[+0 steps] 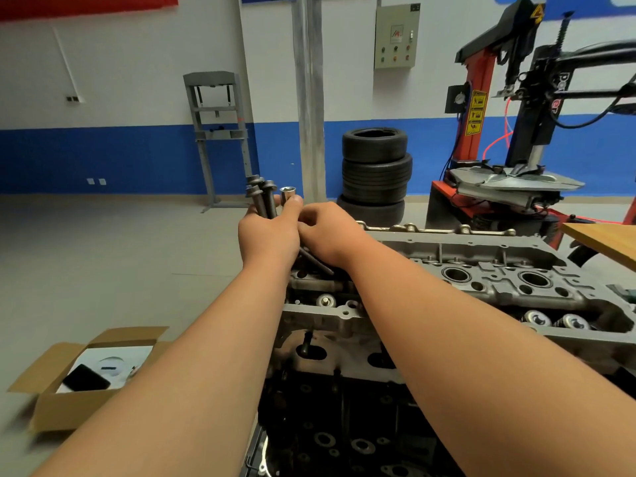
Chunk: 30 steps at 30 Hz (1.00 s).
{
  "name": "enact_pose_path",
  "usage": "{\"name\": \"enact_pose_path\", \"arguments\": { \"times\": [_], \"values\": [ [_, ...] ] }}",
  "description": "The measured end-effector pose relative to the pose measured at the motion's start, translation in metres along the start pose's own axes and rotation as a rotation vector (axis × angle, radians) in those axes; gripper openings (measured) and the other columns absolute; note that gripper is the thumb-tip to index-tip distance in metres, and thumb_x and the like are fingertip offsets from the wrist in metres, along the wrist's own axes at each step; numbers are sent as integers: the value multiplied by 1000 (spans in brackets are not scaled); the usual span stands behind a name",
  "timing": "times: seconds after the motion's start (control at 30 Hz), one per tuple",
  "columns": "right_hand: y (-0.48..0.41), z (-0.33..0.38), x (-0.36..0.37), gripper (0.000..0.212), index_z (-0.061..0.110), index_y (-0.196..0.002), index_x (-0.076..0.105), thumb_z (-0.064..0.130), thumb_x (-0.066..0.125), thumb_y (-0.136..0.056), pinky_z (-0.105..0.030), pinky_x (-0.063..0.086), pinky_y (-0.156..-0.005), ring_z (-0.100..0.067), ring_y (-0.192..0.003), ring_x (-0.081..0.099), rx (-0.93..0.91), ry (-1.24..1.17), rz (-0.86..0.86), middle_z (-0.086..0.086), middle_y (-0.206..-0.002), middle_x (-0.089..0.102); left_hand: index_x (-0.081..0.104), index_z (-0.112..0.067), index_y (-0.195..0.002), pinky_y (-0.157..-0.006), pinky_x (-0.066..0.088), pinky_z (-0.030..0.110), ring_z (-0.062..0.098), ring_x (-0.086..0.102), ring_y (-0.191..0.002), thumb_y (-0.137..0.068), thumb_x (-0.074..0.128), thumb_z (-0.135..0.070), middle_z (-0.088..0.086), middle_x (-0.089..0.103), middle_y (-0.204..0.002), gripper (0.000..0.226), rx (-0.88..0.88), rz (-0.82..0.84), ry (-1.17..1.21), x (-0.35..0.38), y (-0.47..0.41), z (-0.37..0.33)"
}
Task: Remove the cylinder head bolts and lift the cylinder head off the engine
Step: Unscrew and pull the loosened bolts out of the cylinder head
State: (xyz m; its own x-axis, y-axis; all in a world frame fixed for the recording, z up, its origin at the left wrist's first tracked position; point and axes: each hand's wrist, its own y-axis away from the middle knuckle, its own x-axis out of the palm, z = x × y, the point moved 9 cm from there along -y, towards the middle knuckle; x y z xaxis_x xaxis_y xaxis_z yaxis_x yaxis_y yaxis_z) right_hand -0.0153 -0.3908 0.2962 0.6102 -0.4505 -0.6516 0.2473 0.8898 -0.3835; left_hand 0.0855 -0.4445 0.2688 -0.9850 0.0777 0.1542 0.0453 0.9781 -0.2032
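- My left hand [268, 235] grips a bundle of bolts [263, 197], heads up, with a socket [288, 194] at my thumb.
- My right hand [327, 232] is curled against the left; I cannot tell what it holds.
- I should keep the bundle tight, so that no bolt drops into the head.
- The head [481, 270] sits on the block [344, 425], just below my hands: grey cast metal with open bores, probably heavy.
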Motion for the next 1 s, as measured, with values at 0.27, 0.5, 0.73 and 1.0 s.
{"name": "enact_pose_path", "arguments": {
  "times": [0.27, 0.5, 0.73, 1.0],
  "values": [
    [-2, 0, 1, 16, 15, -102, 64, 19, 51, -94, -30, 49, -77, -17, -87, 61, -6, 2, -6, 4, -89, 65, 61, -28, -87, -69, 54, 32, 13, 65, -81, -72, 80, -38, -4, 68, -87, 26, 10, -16, -8, 0, 2, -1],
    [-3, 0, 2, 17, 8, -101, 64, 16, 53, -90, -33, 51, -74, -22, -84, 62, 6, 17, -7, -7, -91, 68, 62, -25, -85, -64, 52, 29, 16, 67, -80, -75, 79, -31, -1, 68, -86, 20, 11, -2, -36, 1, 2, -3],
    [-2, 0, 5, 13, 11, -93, 63, 17, 52, -91, -30, 50, -67, -18, -78, 60, 8, -1, 48, -3, -82, 65, 63, -23, -92, -75, 56, 36, 18, 67, -85, -76, 77, -33, 1, 69, -90, 23, -21, 14, -51, 1, 3, 0],
    [-4, -5, 5, 25, 10, -109, 67, 23, 51, -94, -42, 52, -84, -24, -92, 63, 53, -10, 47, -9, -100, 69, 59, -24, -85, -53, 44, 25, 10, 62, -70, -75, 76, -42, -2, 64, -81, 26, -22, -55, 6, -8, 5, -3]
  ]
}}
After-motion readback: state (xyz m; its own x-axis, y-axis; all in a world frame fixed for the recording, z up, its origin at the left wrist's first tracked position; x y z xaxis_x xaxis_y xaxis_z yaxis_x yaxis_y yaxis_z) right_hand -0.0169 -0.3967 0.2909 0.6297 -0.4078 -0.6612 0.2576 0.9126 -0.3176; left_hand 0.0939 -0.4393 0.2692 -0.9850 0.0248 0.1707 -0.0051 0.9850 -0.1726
